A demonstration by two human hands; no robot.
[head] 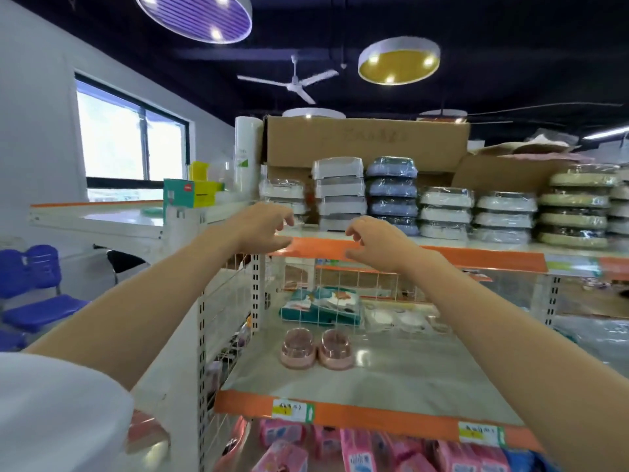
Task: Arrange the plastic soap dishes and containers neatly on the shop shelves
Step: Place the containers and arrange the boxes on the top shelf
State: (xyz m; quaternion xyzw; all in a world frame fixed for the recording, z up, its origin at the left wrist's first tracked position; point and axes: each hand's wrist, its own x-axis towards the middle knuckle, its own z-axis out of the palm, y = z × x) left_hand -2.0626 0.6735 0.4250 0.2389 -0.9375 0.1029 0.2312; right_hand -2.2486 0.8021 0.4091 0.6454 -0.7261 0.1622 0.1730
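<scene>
Wrapped plastic soap dishes stand in stacks along the top shelf (476,258): a short white stack (283,195) at the left, a taller white stack (338,192), a blue stack (392,194), more white stacks (445,212) and cream ones (577,209) to the right. My left hand (262,226) hovers at the shelf's front edge just below the short white stack, fingers curled and apart, holding nothing. My right hand (374,241) hangs in front of the taller white stack, also empty with fingers apart. Two pink round containers (315,349) sit on the middle shelf (374,379).
Cardboard boxes (367,141) stand behind the stacks. A teal packet (323,306) lies behind wire dividers on the middle shelf. Pink packets (374,451) fill the lower shelf. Blue chairs (30,294) stand at the left, and a green box (185,192) sits on the neighbouring shelf.
</scene>
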